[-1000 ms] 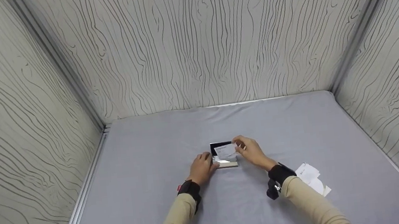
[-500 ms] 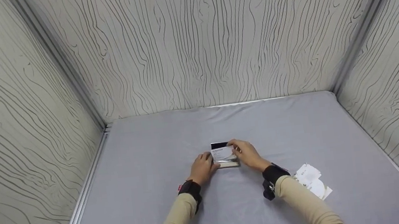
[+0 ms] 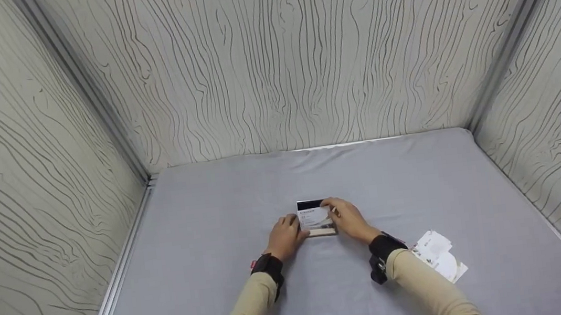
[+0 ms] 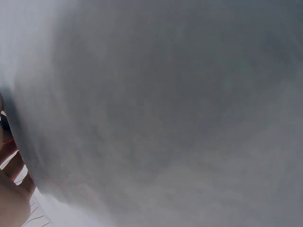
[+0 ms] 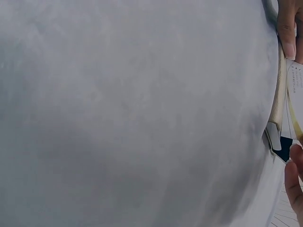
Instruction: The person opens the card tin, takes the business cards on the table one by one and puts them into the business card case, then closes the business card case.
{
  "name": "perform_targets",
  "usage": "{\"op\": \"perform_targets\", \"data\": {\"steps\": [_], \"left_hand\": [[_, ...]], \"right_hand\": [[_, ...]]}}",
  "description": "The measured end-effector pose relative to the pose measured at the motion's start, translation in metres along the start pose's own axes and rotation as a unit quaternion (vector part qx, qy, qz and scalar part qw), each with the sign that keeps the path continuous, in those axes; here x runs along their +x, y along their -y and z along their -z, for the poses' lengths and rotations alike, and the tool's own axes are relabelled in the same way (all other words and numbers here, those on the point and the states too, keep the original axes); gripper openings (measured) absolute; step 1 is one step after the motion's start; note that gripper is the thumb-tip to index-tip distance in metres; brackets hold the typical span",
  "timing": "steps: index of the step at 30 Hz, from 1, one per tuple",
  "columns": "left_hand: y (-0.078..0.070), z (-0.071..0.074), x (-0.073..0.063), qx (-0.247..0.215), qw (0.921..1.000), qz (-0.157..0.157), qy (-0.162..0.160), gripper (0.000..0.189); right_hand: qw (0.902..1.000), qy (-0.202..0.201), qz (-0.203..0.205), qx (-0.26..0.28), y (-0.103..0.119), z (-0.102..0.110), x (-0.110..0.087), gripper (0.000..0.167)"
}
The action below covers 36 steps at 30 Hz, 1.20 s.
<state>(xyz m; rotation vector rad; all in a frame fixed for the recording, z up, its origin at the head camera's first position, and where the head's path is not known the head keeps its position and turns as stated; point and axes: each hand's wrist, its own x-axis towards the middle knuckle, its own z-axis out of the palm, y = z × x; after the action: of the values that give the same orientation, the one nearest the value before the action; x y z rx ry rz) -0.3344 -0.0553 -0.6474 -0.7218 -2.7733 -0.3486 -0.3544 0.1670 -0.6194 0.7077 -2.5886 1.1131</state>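
An opened card case (image 3: 322,232), with a dark inner panel and a beige front edge, lies mid-table in the head view. On it sits a white business card (image 3: 313,218) with printed lines and a gold curve. My left hand (image 3: 283,239) grips the case at its left side, thumb on the front edge. My right hand (image 3: 349,221) holds the card at its right edge with bent fingers. In the right wrist view, the card (image 5: 295,90) lies over the case between the left thumb and the right fingers (image 5: 292,177). Only part of a hand (image 4: 12,189) enters the left wrist view.
Several loose white cards (image 3: 443,260) overlap on the grey cloth by the right forearm. Wood-grain patterned panels (image 3: 270,63) enclose the table at the back and both sides. Grey cloth (image 3: 212,207) covers the tabletop.
The card, tilted above the case a second ago, has moved left and down and now lies flat on it. The right hand moved slightly left with it; the left hand stayed put.
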Motion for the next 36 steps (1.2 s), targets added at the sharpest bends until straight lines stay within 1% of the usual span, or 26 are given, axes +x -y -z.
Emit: {"op": "perform_targets", "data": {"steps": [6, 9, 15, 19, 23, 26, 36], "left_hand": [[0.001, -0.001, 0.0, -0.016, 0.9999, 0.004, 0.004, 0.051], [0.001, -0.002, 0.001, -0.014, 0.9999, 0.006, 0.006, 0.052], [0.001, -0.003, 0.002, -0.009, 0.9996, 0.014, 0.02, 0.055], [0.002, -0.004, 0.002, -0.014, 0.9995, 0.017, 0.022, 0.054], [0.002, -0.003, 0.001, -0.01, 0.9999, 0.009, 0.01, 0.053], [0.002, -0.003, 0.0, -0.007, 1.0, 0.002, 0.0, 0.052], [0.002, -0.004, -0.001, -0.021, 0.9997, 0.001, -0.009, 0.052]], "right_hand": [[1.0, 0.0, 0.0, -0.005, -0.002, -0.002, -0.001, 0.029], [0.9999, 0.007, -0.003, -0.009, -0.003, -0.002, -0.003, 0.031], [0.9998, 0.011, 0.001, -0.016, -0.003, -0.002, -0.007, 0.035], [0.9996, 0.018, -0.011, -0.017, -0.002, -0.002, -0.008, 0.036], [0.9988, 0.03, -0.035, -0.014, -0.002, -0.003, -0.008, 0.036], [0.9984, 0.035, -0.042, -0.012, -0.002, -0.003, -0.009, 0.036], [0.9991, 0.032, -0.02, -0.021, -0.005, -0.005, -0.01, 0.038]]}}
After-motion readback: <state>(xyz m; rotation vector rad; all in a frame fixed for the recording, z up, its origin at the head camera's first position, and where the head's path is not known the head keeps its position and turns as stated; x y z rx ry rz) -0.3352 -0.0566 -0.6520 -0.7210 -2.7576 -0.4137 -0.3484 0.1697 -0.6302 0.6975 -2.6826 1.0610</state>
